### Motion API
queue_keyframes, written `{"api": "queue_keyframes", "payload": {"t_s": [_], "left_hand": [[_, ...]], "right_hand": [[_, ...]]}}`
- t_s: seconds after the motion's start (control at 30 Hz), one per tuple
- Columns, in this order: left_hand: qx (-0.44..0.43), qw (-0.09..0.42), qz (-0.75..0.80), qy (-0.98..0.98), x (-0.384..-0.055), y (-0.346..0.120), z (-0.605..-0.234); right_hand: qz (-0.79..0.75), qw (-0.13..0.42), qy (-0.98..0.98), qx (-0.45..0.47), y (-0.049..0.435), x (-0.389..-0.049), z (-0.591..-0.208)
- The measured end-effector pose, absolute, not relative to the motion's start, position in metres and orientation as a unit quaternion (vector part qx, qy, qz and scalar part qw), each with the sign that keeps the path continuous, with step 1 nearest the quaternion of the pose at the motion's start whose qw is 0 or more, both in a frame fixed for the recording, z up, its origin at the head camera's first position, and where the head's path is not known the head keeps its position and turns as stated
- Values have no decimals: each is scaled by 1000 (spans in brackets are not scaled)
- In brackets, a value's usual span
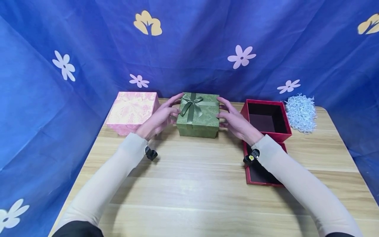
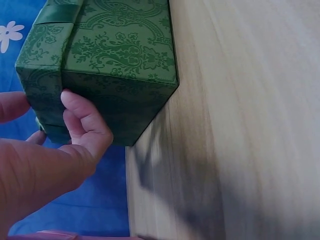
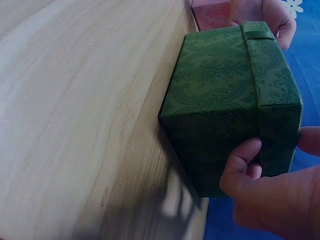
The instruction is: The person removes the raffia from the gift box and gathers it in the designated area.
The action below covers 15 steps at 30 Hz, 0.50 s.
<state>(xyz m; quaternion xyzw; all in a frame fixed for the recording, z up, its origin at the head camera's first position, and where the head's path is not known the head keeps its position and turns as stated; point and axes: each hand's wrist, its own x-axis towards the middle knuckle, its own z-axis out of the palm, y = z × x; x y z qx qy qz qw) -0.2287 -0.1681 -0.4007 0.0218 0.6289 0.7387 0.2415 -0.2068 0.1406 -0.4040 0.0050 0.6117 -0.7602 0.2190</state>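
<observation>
A green patterned gift box (image 1: 204, 117) with a green ribbon bow (image 1: 192, 104) on its lid is at the back middle of the table, between both hands. My left hand (image 1: 161, 118) holds its left side, with a bent digit against the lid's side (image 2: 100, 82) in the left wrist view. From the right, my right hand (image 1: 234, 121) grips the opposite side, fingertips along the lid's edge. In the right wrist view that hand (image 3: 277, 195) has a bent digit pressed on the box's side (image 3: 220, 135). The far fingertips are partly hidden behind the box.
A pink gift box (image 1: 133, 110) stands left of my left hand. An open red box (image 1: 266, 134) with a dark inside stands at the right, a red lid (image 1: 263, 183) in front of it, partly under my right forearm. Pale blue paper shreds (image 1: 301, 113) lie beside it. A blue curtain (image 1: 189, 42) hangs behind.
</observation>
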Motion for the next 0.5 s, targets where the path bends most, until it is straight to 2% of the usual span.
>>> {"api": "queue_keyframes", "payload": {"t_s": [0.5], "left_hand": [[25, 236, 748, 620, -226, -166, -396]], "right_hand": [[-762, 216, 610, 0, 142, -206, -399]]}}
